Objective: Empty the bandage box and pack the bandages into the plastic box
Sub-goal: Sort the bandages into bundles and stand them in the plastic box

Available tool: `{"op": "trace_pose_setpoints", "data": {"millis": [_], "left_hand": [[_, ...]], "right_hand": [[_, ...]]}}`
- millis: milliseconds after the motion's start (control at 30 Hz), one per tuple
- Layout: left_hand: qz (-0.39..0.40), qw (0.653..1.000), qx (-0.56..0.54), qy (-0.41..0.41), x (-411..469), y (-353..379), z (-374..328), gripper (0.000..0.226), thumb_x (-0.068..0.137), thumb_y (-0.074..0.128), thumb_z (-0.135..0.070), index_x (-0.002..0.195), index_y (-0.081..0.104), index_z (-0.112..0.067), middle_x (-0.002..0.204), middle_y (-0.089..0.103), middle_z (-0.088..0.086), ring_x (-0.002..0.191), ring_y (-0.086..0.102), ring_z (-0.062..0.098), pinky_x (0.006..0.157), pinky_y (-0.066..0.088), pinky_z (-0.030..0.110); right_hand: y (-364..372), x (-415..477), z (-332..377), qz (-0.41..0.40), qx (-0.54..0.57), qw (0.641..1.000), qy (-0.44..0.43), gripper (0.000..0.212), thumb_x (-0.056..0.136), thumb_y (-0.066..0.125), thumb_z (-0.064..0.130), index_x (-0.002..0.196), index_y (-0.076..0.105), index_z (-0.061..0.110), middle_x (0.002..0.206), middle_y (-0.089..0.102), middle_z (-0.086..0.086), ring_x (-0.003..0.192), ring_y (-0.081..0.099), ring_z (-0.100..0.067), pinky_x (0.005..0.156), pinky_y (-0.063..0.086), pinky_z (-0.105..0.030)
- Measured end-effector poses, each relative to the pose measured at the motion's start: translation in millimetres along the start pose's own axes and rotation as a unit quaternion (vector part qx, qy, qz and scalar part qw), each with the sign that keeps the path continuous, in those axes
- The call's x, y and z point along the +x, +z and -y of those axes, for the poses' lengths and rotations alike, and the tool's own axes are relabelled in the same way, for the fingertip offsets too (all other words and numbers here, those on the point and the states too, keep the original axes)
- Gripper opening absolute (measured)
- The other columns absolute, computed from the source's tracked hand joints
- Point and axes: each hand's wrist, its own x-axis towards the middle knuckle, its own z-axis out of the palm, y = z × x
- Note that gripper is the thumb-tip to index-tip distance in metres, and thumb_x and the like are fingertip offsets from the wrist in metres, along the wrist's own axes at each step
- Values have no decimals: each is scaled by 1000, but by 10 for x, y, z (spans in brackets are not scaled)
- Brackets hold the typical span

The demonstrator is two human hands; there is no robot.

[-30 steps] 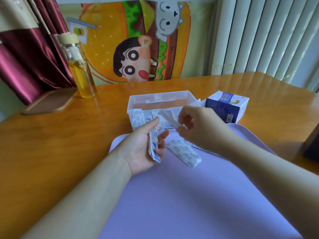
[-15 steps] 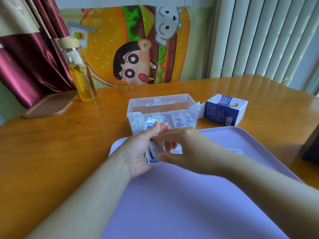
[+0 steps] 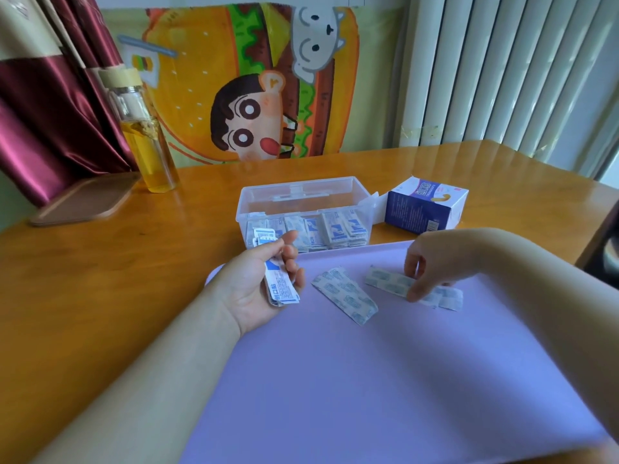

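clutching a stack (image 3: 280,291) in left grip (image 3: 256,286) before the plastic box (image 3: 303,186); pinching a loose bandage (image 3: 387,282) in right grip (image 3: 432,262) to add.

创口贴 on held bandage wrapper (image 3: 280,290), bandage box (image 3: 422,209) lettering too blurred

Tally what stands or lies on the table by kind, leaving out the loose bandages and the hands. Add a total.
Clear plastic box: 1
Bandage carton: 1
Glass bottle: 1
Wooden board: 1
Purple mat: 1
Total: 5
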Motion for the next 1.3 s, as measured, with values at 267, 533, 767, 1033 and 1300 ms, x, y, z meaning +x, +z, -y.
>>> {"op": "trace_pose_setpoints", "data": {"millis": [267,533,767,1033,1300], "left_hand": [[0,1000,-15,6,11,-17,-29,22,98,44,-17,105,65,-11,63,55,-3,47,47,5,54,48,21],[1,999,-37,-2,-11,4,-47,19,98,44,-16,109,59,-10,64,53,-1,42,41,5,41,38,13],[20,999,-4,-43,-44,60,37,15,92,40,-3,88,53,-7,56,49,2,43,41,7,41,38,14],[27,996,77,-40,-125,133,57,21,90,43,-1,75,56,-8,56,51,2,56,43,9,46,42,16],[34,989,144,-10,-163,125,35,22,93,48,-9,74,57,-15,53,49,-5,43,41,4,48,40,17]], "right_hand": [[-46,-34,92,-109,-21,992,-56,25,82,65,40,64,58,24,64,55,9,64,48,-11,61,37,-24],[172,34,548,-150,112,978,-96,59,73,70,54,124,54,30,102,64,12,84,57,-7,70,41,-20],[448,-142,963,-217,48,931,-290,137,56,81,56,145,-21,33,154,4,8,142,7,-11,112,16,-24],[457,-13,961,-257,120,906,-315,126,63,82,37,148,-11,33,140,25,9,123,34,-8,99,27,-13],[391,-32,958,-260,123,898,-335,128,58,85,40,147,-7,36,129,28,11,108,36,-3,93,32,-12]]}}
